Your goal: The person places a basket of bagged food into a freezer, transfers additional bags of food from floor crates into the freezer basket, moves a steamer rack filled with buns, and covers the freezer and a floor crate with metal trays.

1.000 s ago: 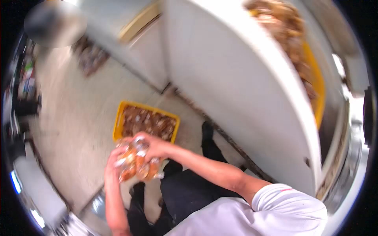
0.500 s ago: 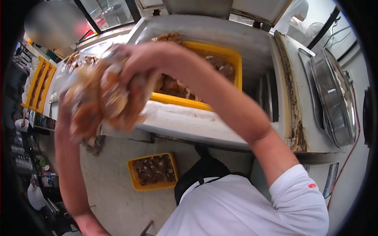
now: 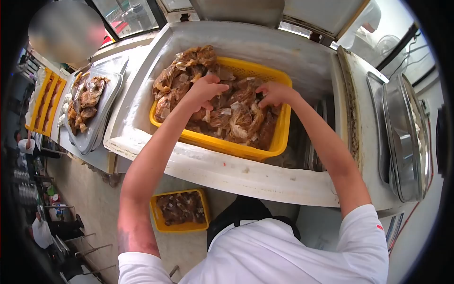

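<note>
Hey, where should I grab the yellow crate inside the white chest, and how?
The yellow crate is probably best gripped from above by its right-end rim, mostly bare with a gap beside it; bagged pieces bulge over the far-left corner.

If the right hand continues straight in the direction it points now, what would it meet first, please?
The right hand would most likely meet the bagged brown pieces in the yellow crate. It may already touch them; depth is unclear here.
</note>
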The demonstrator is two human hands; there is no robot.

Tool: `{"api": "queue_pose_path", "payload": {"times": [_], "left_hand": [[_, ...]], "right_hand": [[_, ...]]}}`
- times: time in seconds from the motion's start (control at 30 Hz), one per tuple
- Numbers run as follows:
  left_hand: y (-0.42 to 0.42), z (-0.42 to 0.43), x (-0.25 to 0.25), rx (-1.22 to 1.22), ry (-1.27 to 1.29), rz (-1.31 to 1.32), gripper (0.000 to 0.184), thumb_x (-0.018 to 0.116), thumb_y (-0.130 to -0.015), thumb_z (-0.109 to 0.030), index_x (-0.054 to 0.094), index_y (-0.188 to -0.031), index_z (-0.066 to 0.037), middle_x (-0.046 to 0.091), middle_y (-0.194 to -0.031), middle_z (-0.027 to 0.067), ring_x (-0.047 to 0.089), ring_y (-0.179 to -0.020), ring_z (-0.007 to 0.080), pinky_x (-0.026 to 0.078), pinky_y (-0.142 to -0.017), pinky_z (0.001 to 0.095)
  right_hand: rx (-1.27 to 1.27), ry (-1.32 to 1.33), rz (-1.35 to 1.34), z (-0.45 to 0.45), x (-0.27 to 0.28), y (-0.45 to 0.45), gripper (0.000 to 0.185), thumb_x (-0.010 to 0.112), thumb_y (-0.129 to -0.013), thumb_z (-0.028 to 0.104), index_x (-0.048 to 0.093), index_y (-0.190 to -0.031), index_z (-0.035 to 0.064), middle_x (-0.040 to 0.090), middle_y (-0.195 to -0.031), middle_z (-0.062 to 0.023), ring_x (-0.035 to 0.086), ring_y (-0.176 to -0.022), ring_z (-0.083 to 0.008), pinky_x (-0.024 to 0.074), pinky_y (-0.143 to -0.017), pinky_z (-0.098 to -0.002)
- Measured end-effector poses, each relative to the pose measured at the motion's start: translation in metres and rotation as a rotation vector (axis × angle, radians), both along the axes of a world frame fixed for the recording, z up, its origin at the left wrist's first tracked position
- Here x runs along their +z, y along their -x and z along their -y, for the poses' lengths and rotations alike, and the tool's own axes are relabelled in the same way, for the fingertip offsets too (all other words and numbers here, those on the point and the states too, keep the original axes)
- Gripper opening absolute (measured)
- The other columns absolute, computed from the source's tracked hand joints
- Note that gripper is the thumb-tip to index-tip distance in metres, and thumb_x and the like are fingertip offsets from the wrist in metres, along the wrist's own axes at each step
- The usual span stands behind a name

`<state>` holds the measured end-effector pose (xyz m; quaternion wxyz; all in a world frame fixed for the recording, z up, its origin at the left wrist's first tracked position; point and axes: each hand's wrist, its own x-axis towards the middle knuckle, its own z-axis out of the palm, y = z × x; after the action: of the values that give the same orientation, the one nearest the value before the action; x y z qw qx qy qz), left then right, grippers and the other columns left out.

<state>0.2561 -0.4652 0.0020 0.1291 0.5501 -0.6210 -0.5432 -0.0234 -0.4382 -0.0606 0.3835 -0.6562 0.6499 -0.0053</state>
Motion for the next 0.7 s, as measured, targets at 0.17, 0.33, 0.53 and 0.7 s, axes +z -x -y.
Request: {"api": "queue_pose_path", "payload": {"times": [0.17, 0.33, 0.53, 0.7], "left_hand": [[-0.018, -0.005, 0.008, 0.009, 0.214, -0.124, 0.052, 0.071, -0.085, -0.026, 0.052, -0.13, -0.006, 0.054, -0.125, 0.0132, 0.056, -0.111, 0.02, 0.057, -0.074, 0.0337], [-0.116, -0.058, 0.036, 0.223, 0.415, -0.425, 0.041, 0.07, -0.085, -0.016, 0.057, -0.121, 0.0, 0.061, -0.118, 0.0103, 0.066, -0.094, 0.0156, 0.055, -0.074, 0.0283], [-0.286, -0.201, 0.028, 0.729, 0.58, -0.408, 0.033, 0.06, -0.093, -0.014, 0.055, -0.124, -0.003, 0.06, -0.123, 0.011, 0.065, -0.101, 0.0196, 0.057, -0.073, 0.0281], [-0.404, -0.305, -0.052, 1.182, 0.468, -0.335, 0.029, 0.061, -0.093, -0.014, 0.057, -0.12, -0.005, 0.062, -0.119, 0.009, 0.065, -0.096, 0.0172, 0.057, -0.071, 0.0274]], "right_hand": [[0.174, 0.37, 0.023, 0.028, -0.084, -0.046, 0.083, 0.079, -0.068, 0.045, 0.048, -0.138, 0.0128, 0.046, -0.138, -0.0238, 0.044, -0.128, -0.0408, 0.0383, -0.103, -0.0519], [0.121, 0.126, -0.27, 0.0, -0.107, -0.129, 0.081, 0.069, -0.075, 0.057, 0.04, -0.145, 0.027, 0.015, -0.153, -0.0271, 0.012, -0.141, -0.0502, 0.0242, -0.11, -0.0614], [0.204, -0.393, 0.516, -0.019, -0.059, -0.153, 0.049, 0.054, -0.094, 0.029, 0.048, -0.142, 0.0197, 0.044, -0.141, -0.0096, 0.043, -0.126, -0.0269, 0.0435, -0.097, -0.0464], [0.219, 0.167, 0.171, -0.022, 0.044, -0.172, 0.032, 0.059, -0.093, 0.024, 0.066, -0.118, 0.0046, 0.068, -0.097, -0.0035, 0.062, -0.081, -0.0124, 0.0494, -0.072, -0.0275]]}}
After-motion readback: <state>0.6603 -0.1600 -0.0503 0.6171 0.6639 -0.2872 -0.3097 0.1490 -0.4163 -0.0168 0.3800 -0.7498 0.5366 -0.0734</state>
